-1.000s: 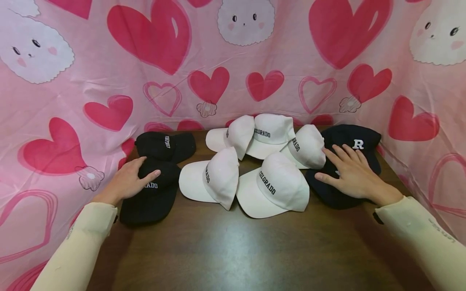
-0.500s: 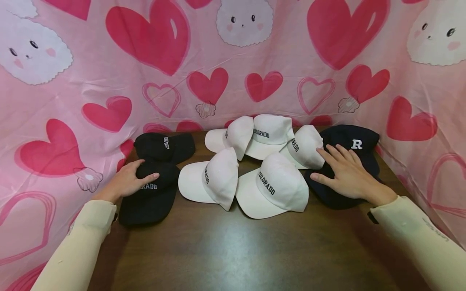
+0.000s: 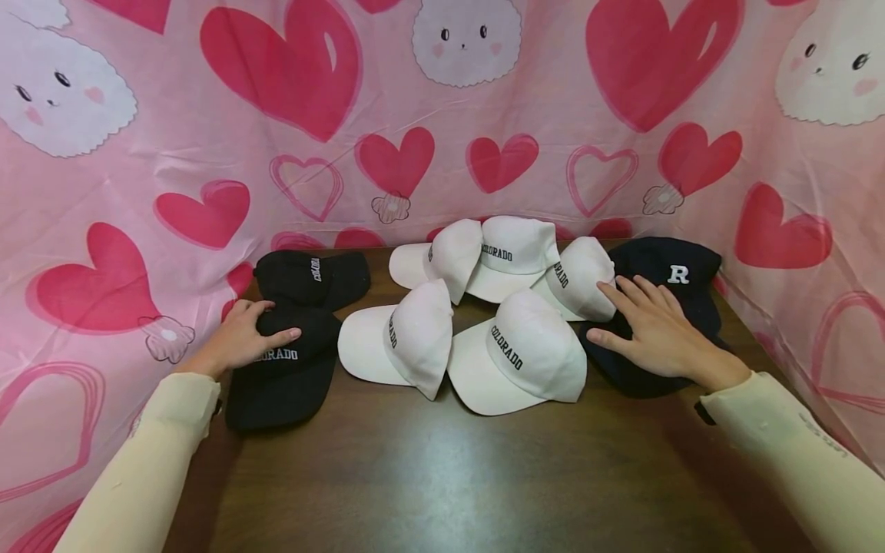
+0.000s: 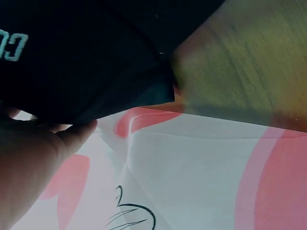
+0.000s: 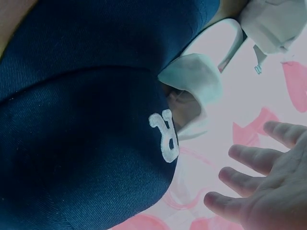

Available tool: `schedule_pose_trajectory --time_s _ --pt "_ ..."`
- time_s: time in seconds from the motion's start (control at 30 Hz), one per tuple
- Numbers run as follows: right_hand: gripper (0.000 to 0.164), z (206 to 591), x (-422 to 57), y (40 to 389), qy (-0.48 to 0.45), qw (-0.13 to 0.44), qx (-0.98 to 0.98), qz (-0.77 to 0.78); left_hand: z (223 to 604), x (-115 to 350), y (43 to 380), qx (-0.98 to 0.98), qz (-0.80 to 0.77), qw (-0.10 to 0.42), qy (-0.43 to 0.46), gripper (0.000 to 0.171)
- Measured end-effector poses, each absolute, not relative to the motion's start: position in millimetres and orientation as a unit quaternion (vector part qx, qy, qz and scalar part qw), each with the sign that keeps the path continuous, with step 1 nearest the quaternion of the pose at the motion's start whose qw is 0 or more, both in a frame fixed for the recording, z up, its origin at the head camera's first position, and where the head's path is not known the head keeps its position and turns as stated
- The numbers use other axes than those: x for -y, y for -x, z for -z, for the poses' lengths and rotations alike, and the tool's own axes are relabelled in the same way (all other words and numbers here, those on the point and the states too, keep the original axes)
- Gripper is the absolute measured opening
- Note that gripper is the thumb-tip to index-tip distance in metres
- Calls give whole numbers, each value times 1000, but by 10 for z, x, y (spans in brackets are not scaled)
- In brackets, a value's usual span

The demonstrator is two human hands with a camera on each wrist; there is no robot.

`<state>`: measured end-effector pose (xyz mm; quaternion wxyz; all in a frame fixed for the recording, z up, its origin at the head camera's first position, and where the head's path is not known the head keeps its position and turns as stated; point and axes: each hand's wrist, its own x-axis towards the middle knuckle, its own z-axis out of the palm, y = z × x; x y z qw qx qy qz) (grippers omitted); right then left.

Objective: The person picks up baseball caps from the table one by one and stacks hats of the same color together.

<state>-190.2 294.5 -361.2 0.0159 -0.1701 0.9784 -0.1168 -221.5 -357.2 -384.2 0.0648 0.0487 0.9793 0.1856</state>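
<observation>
In the head view, two black COLORADO caps lie at the left. My left hand (image 3: 238, 338) is at the crown of the front black cap (image 3: 283, 395), thumb stretched over it. In the left wrist view, the fingers (image 4: 79, 136) lie along that cap's edge, partly hidden. At the right, my right hand (image 3: 653, 330) hovers with spread, straight fingers over the front navy cap (image 3: 632, 376), covering most of it. The right wrist view shows the palm and fingers (image 5: 249, 158) apart from a navy cap (image 5: 86, 158) with a white R.
Behind the hands lie a second black cap (image 3: 286, 276) and a second navy cap (image 3: 657, 257). Several white COLORADO caps (image 3: 535, 346) stand in two rows between them on the brown table (image 3: 442, 476). A pink heart-patterned cloth (image 3: 456, 107) encloses the back and sides.
My left hand has shifted slightly left, uncovering more lettering on the front black cap. My right hand has drifted a little left. The caps stay in place.
</observation>
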Motion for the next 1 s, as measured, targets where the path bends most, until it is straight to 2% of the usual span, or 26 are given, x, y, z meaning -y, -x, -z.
schedule_pose_trajectory --time_s 0.17,0.4,0.7,0.83,1.0 --pt "92 3601 -2937 1898 171 15 -978 116 3853 3607 2223 -978 -188 67 -53 100" --pt "92 3590 -2922 1904 174 9 -978 113 3864 3671 2243 -973 -205 101 -36 98" --pt "91 3584 -2900 1897 176 7 -978 114 3796 3733 2193 -973 -203 107 -39 102" --pt "91 3580 -2899 1893 175 7 -978 114 3780 3763 2168 -971 -214 90 -50 91" --pt "91 3576 -2894 1894 176 6 -977 118 3766 3792 2135 -966 -242 64 -65 65"
